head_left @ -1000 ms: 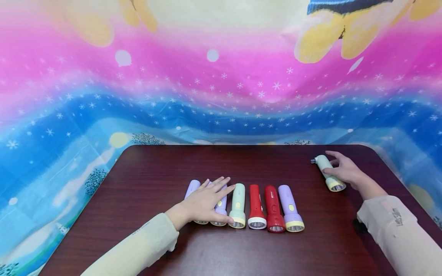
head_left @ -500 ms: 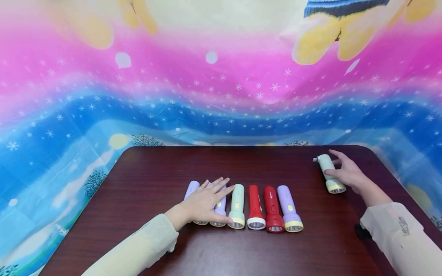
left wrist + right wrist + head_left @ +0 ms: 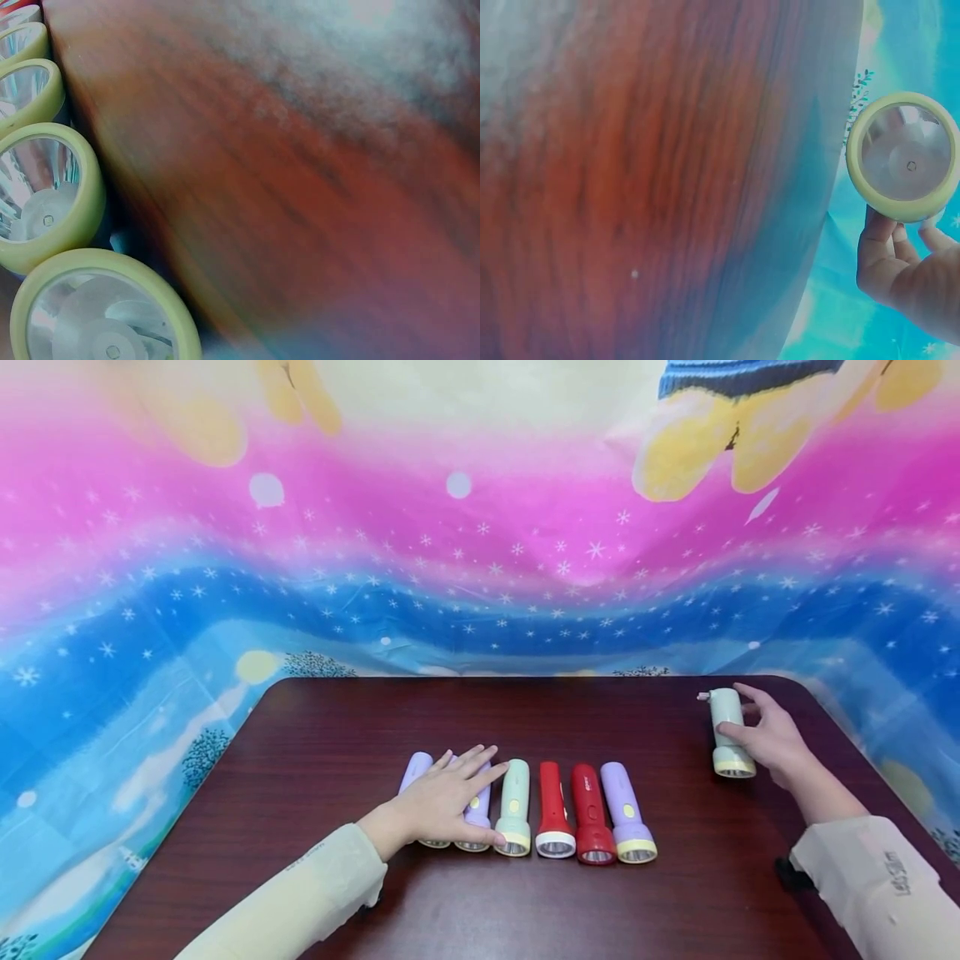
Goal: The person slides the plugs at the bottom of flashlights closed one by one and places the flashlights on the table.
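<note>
My right hand (image 3: 772, 739) grips a pale green flashlight (image 3: 725, 714) with a yellow rim, at the far right of the table. A small plug with prongs (image 3: 703, 697) sticks out sideways near its tail. In the right wrist view its lens (image 3: 906, 157) faces the camera, with fingers around the body below. My left hand (image 3: 442, 797) lies with spread fingers over two purple flashlights (image 3: 415, 767), partly hiding them. Its thumb and index finger reach the green flashlight (image 3: 515, 793) beside them. The left wrist view shows yellow-rimmed lenses (image 3: 105, 262) in a row.
To the right in the row lie a red flashlight with a white rim (image 3: 553, 802), an all-red flashlight (image 3: 592, 818) and a purple flashlight (image 3: 624, 802). The dark wooden table (image 3: 480, 910) ends at a printed cloth backdrop (image 3: 480, 568).
My right hand has shifted right with the green flashlight, which has turned from slanted to nearly pointing straight towards me. My left hand stays in place over the row.
</note>
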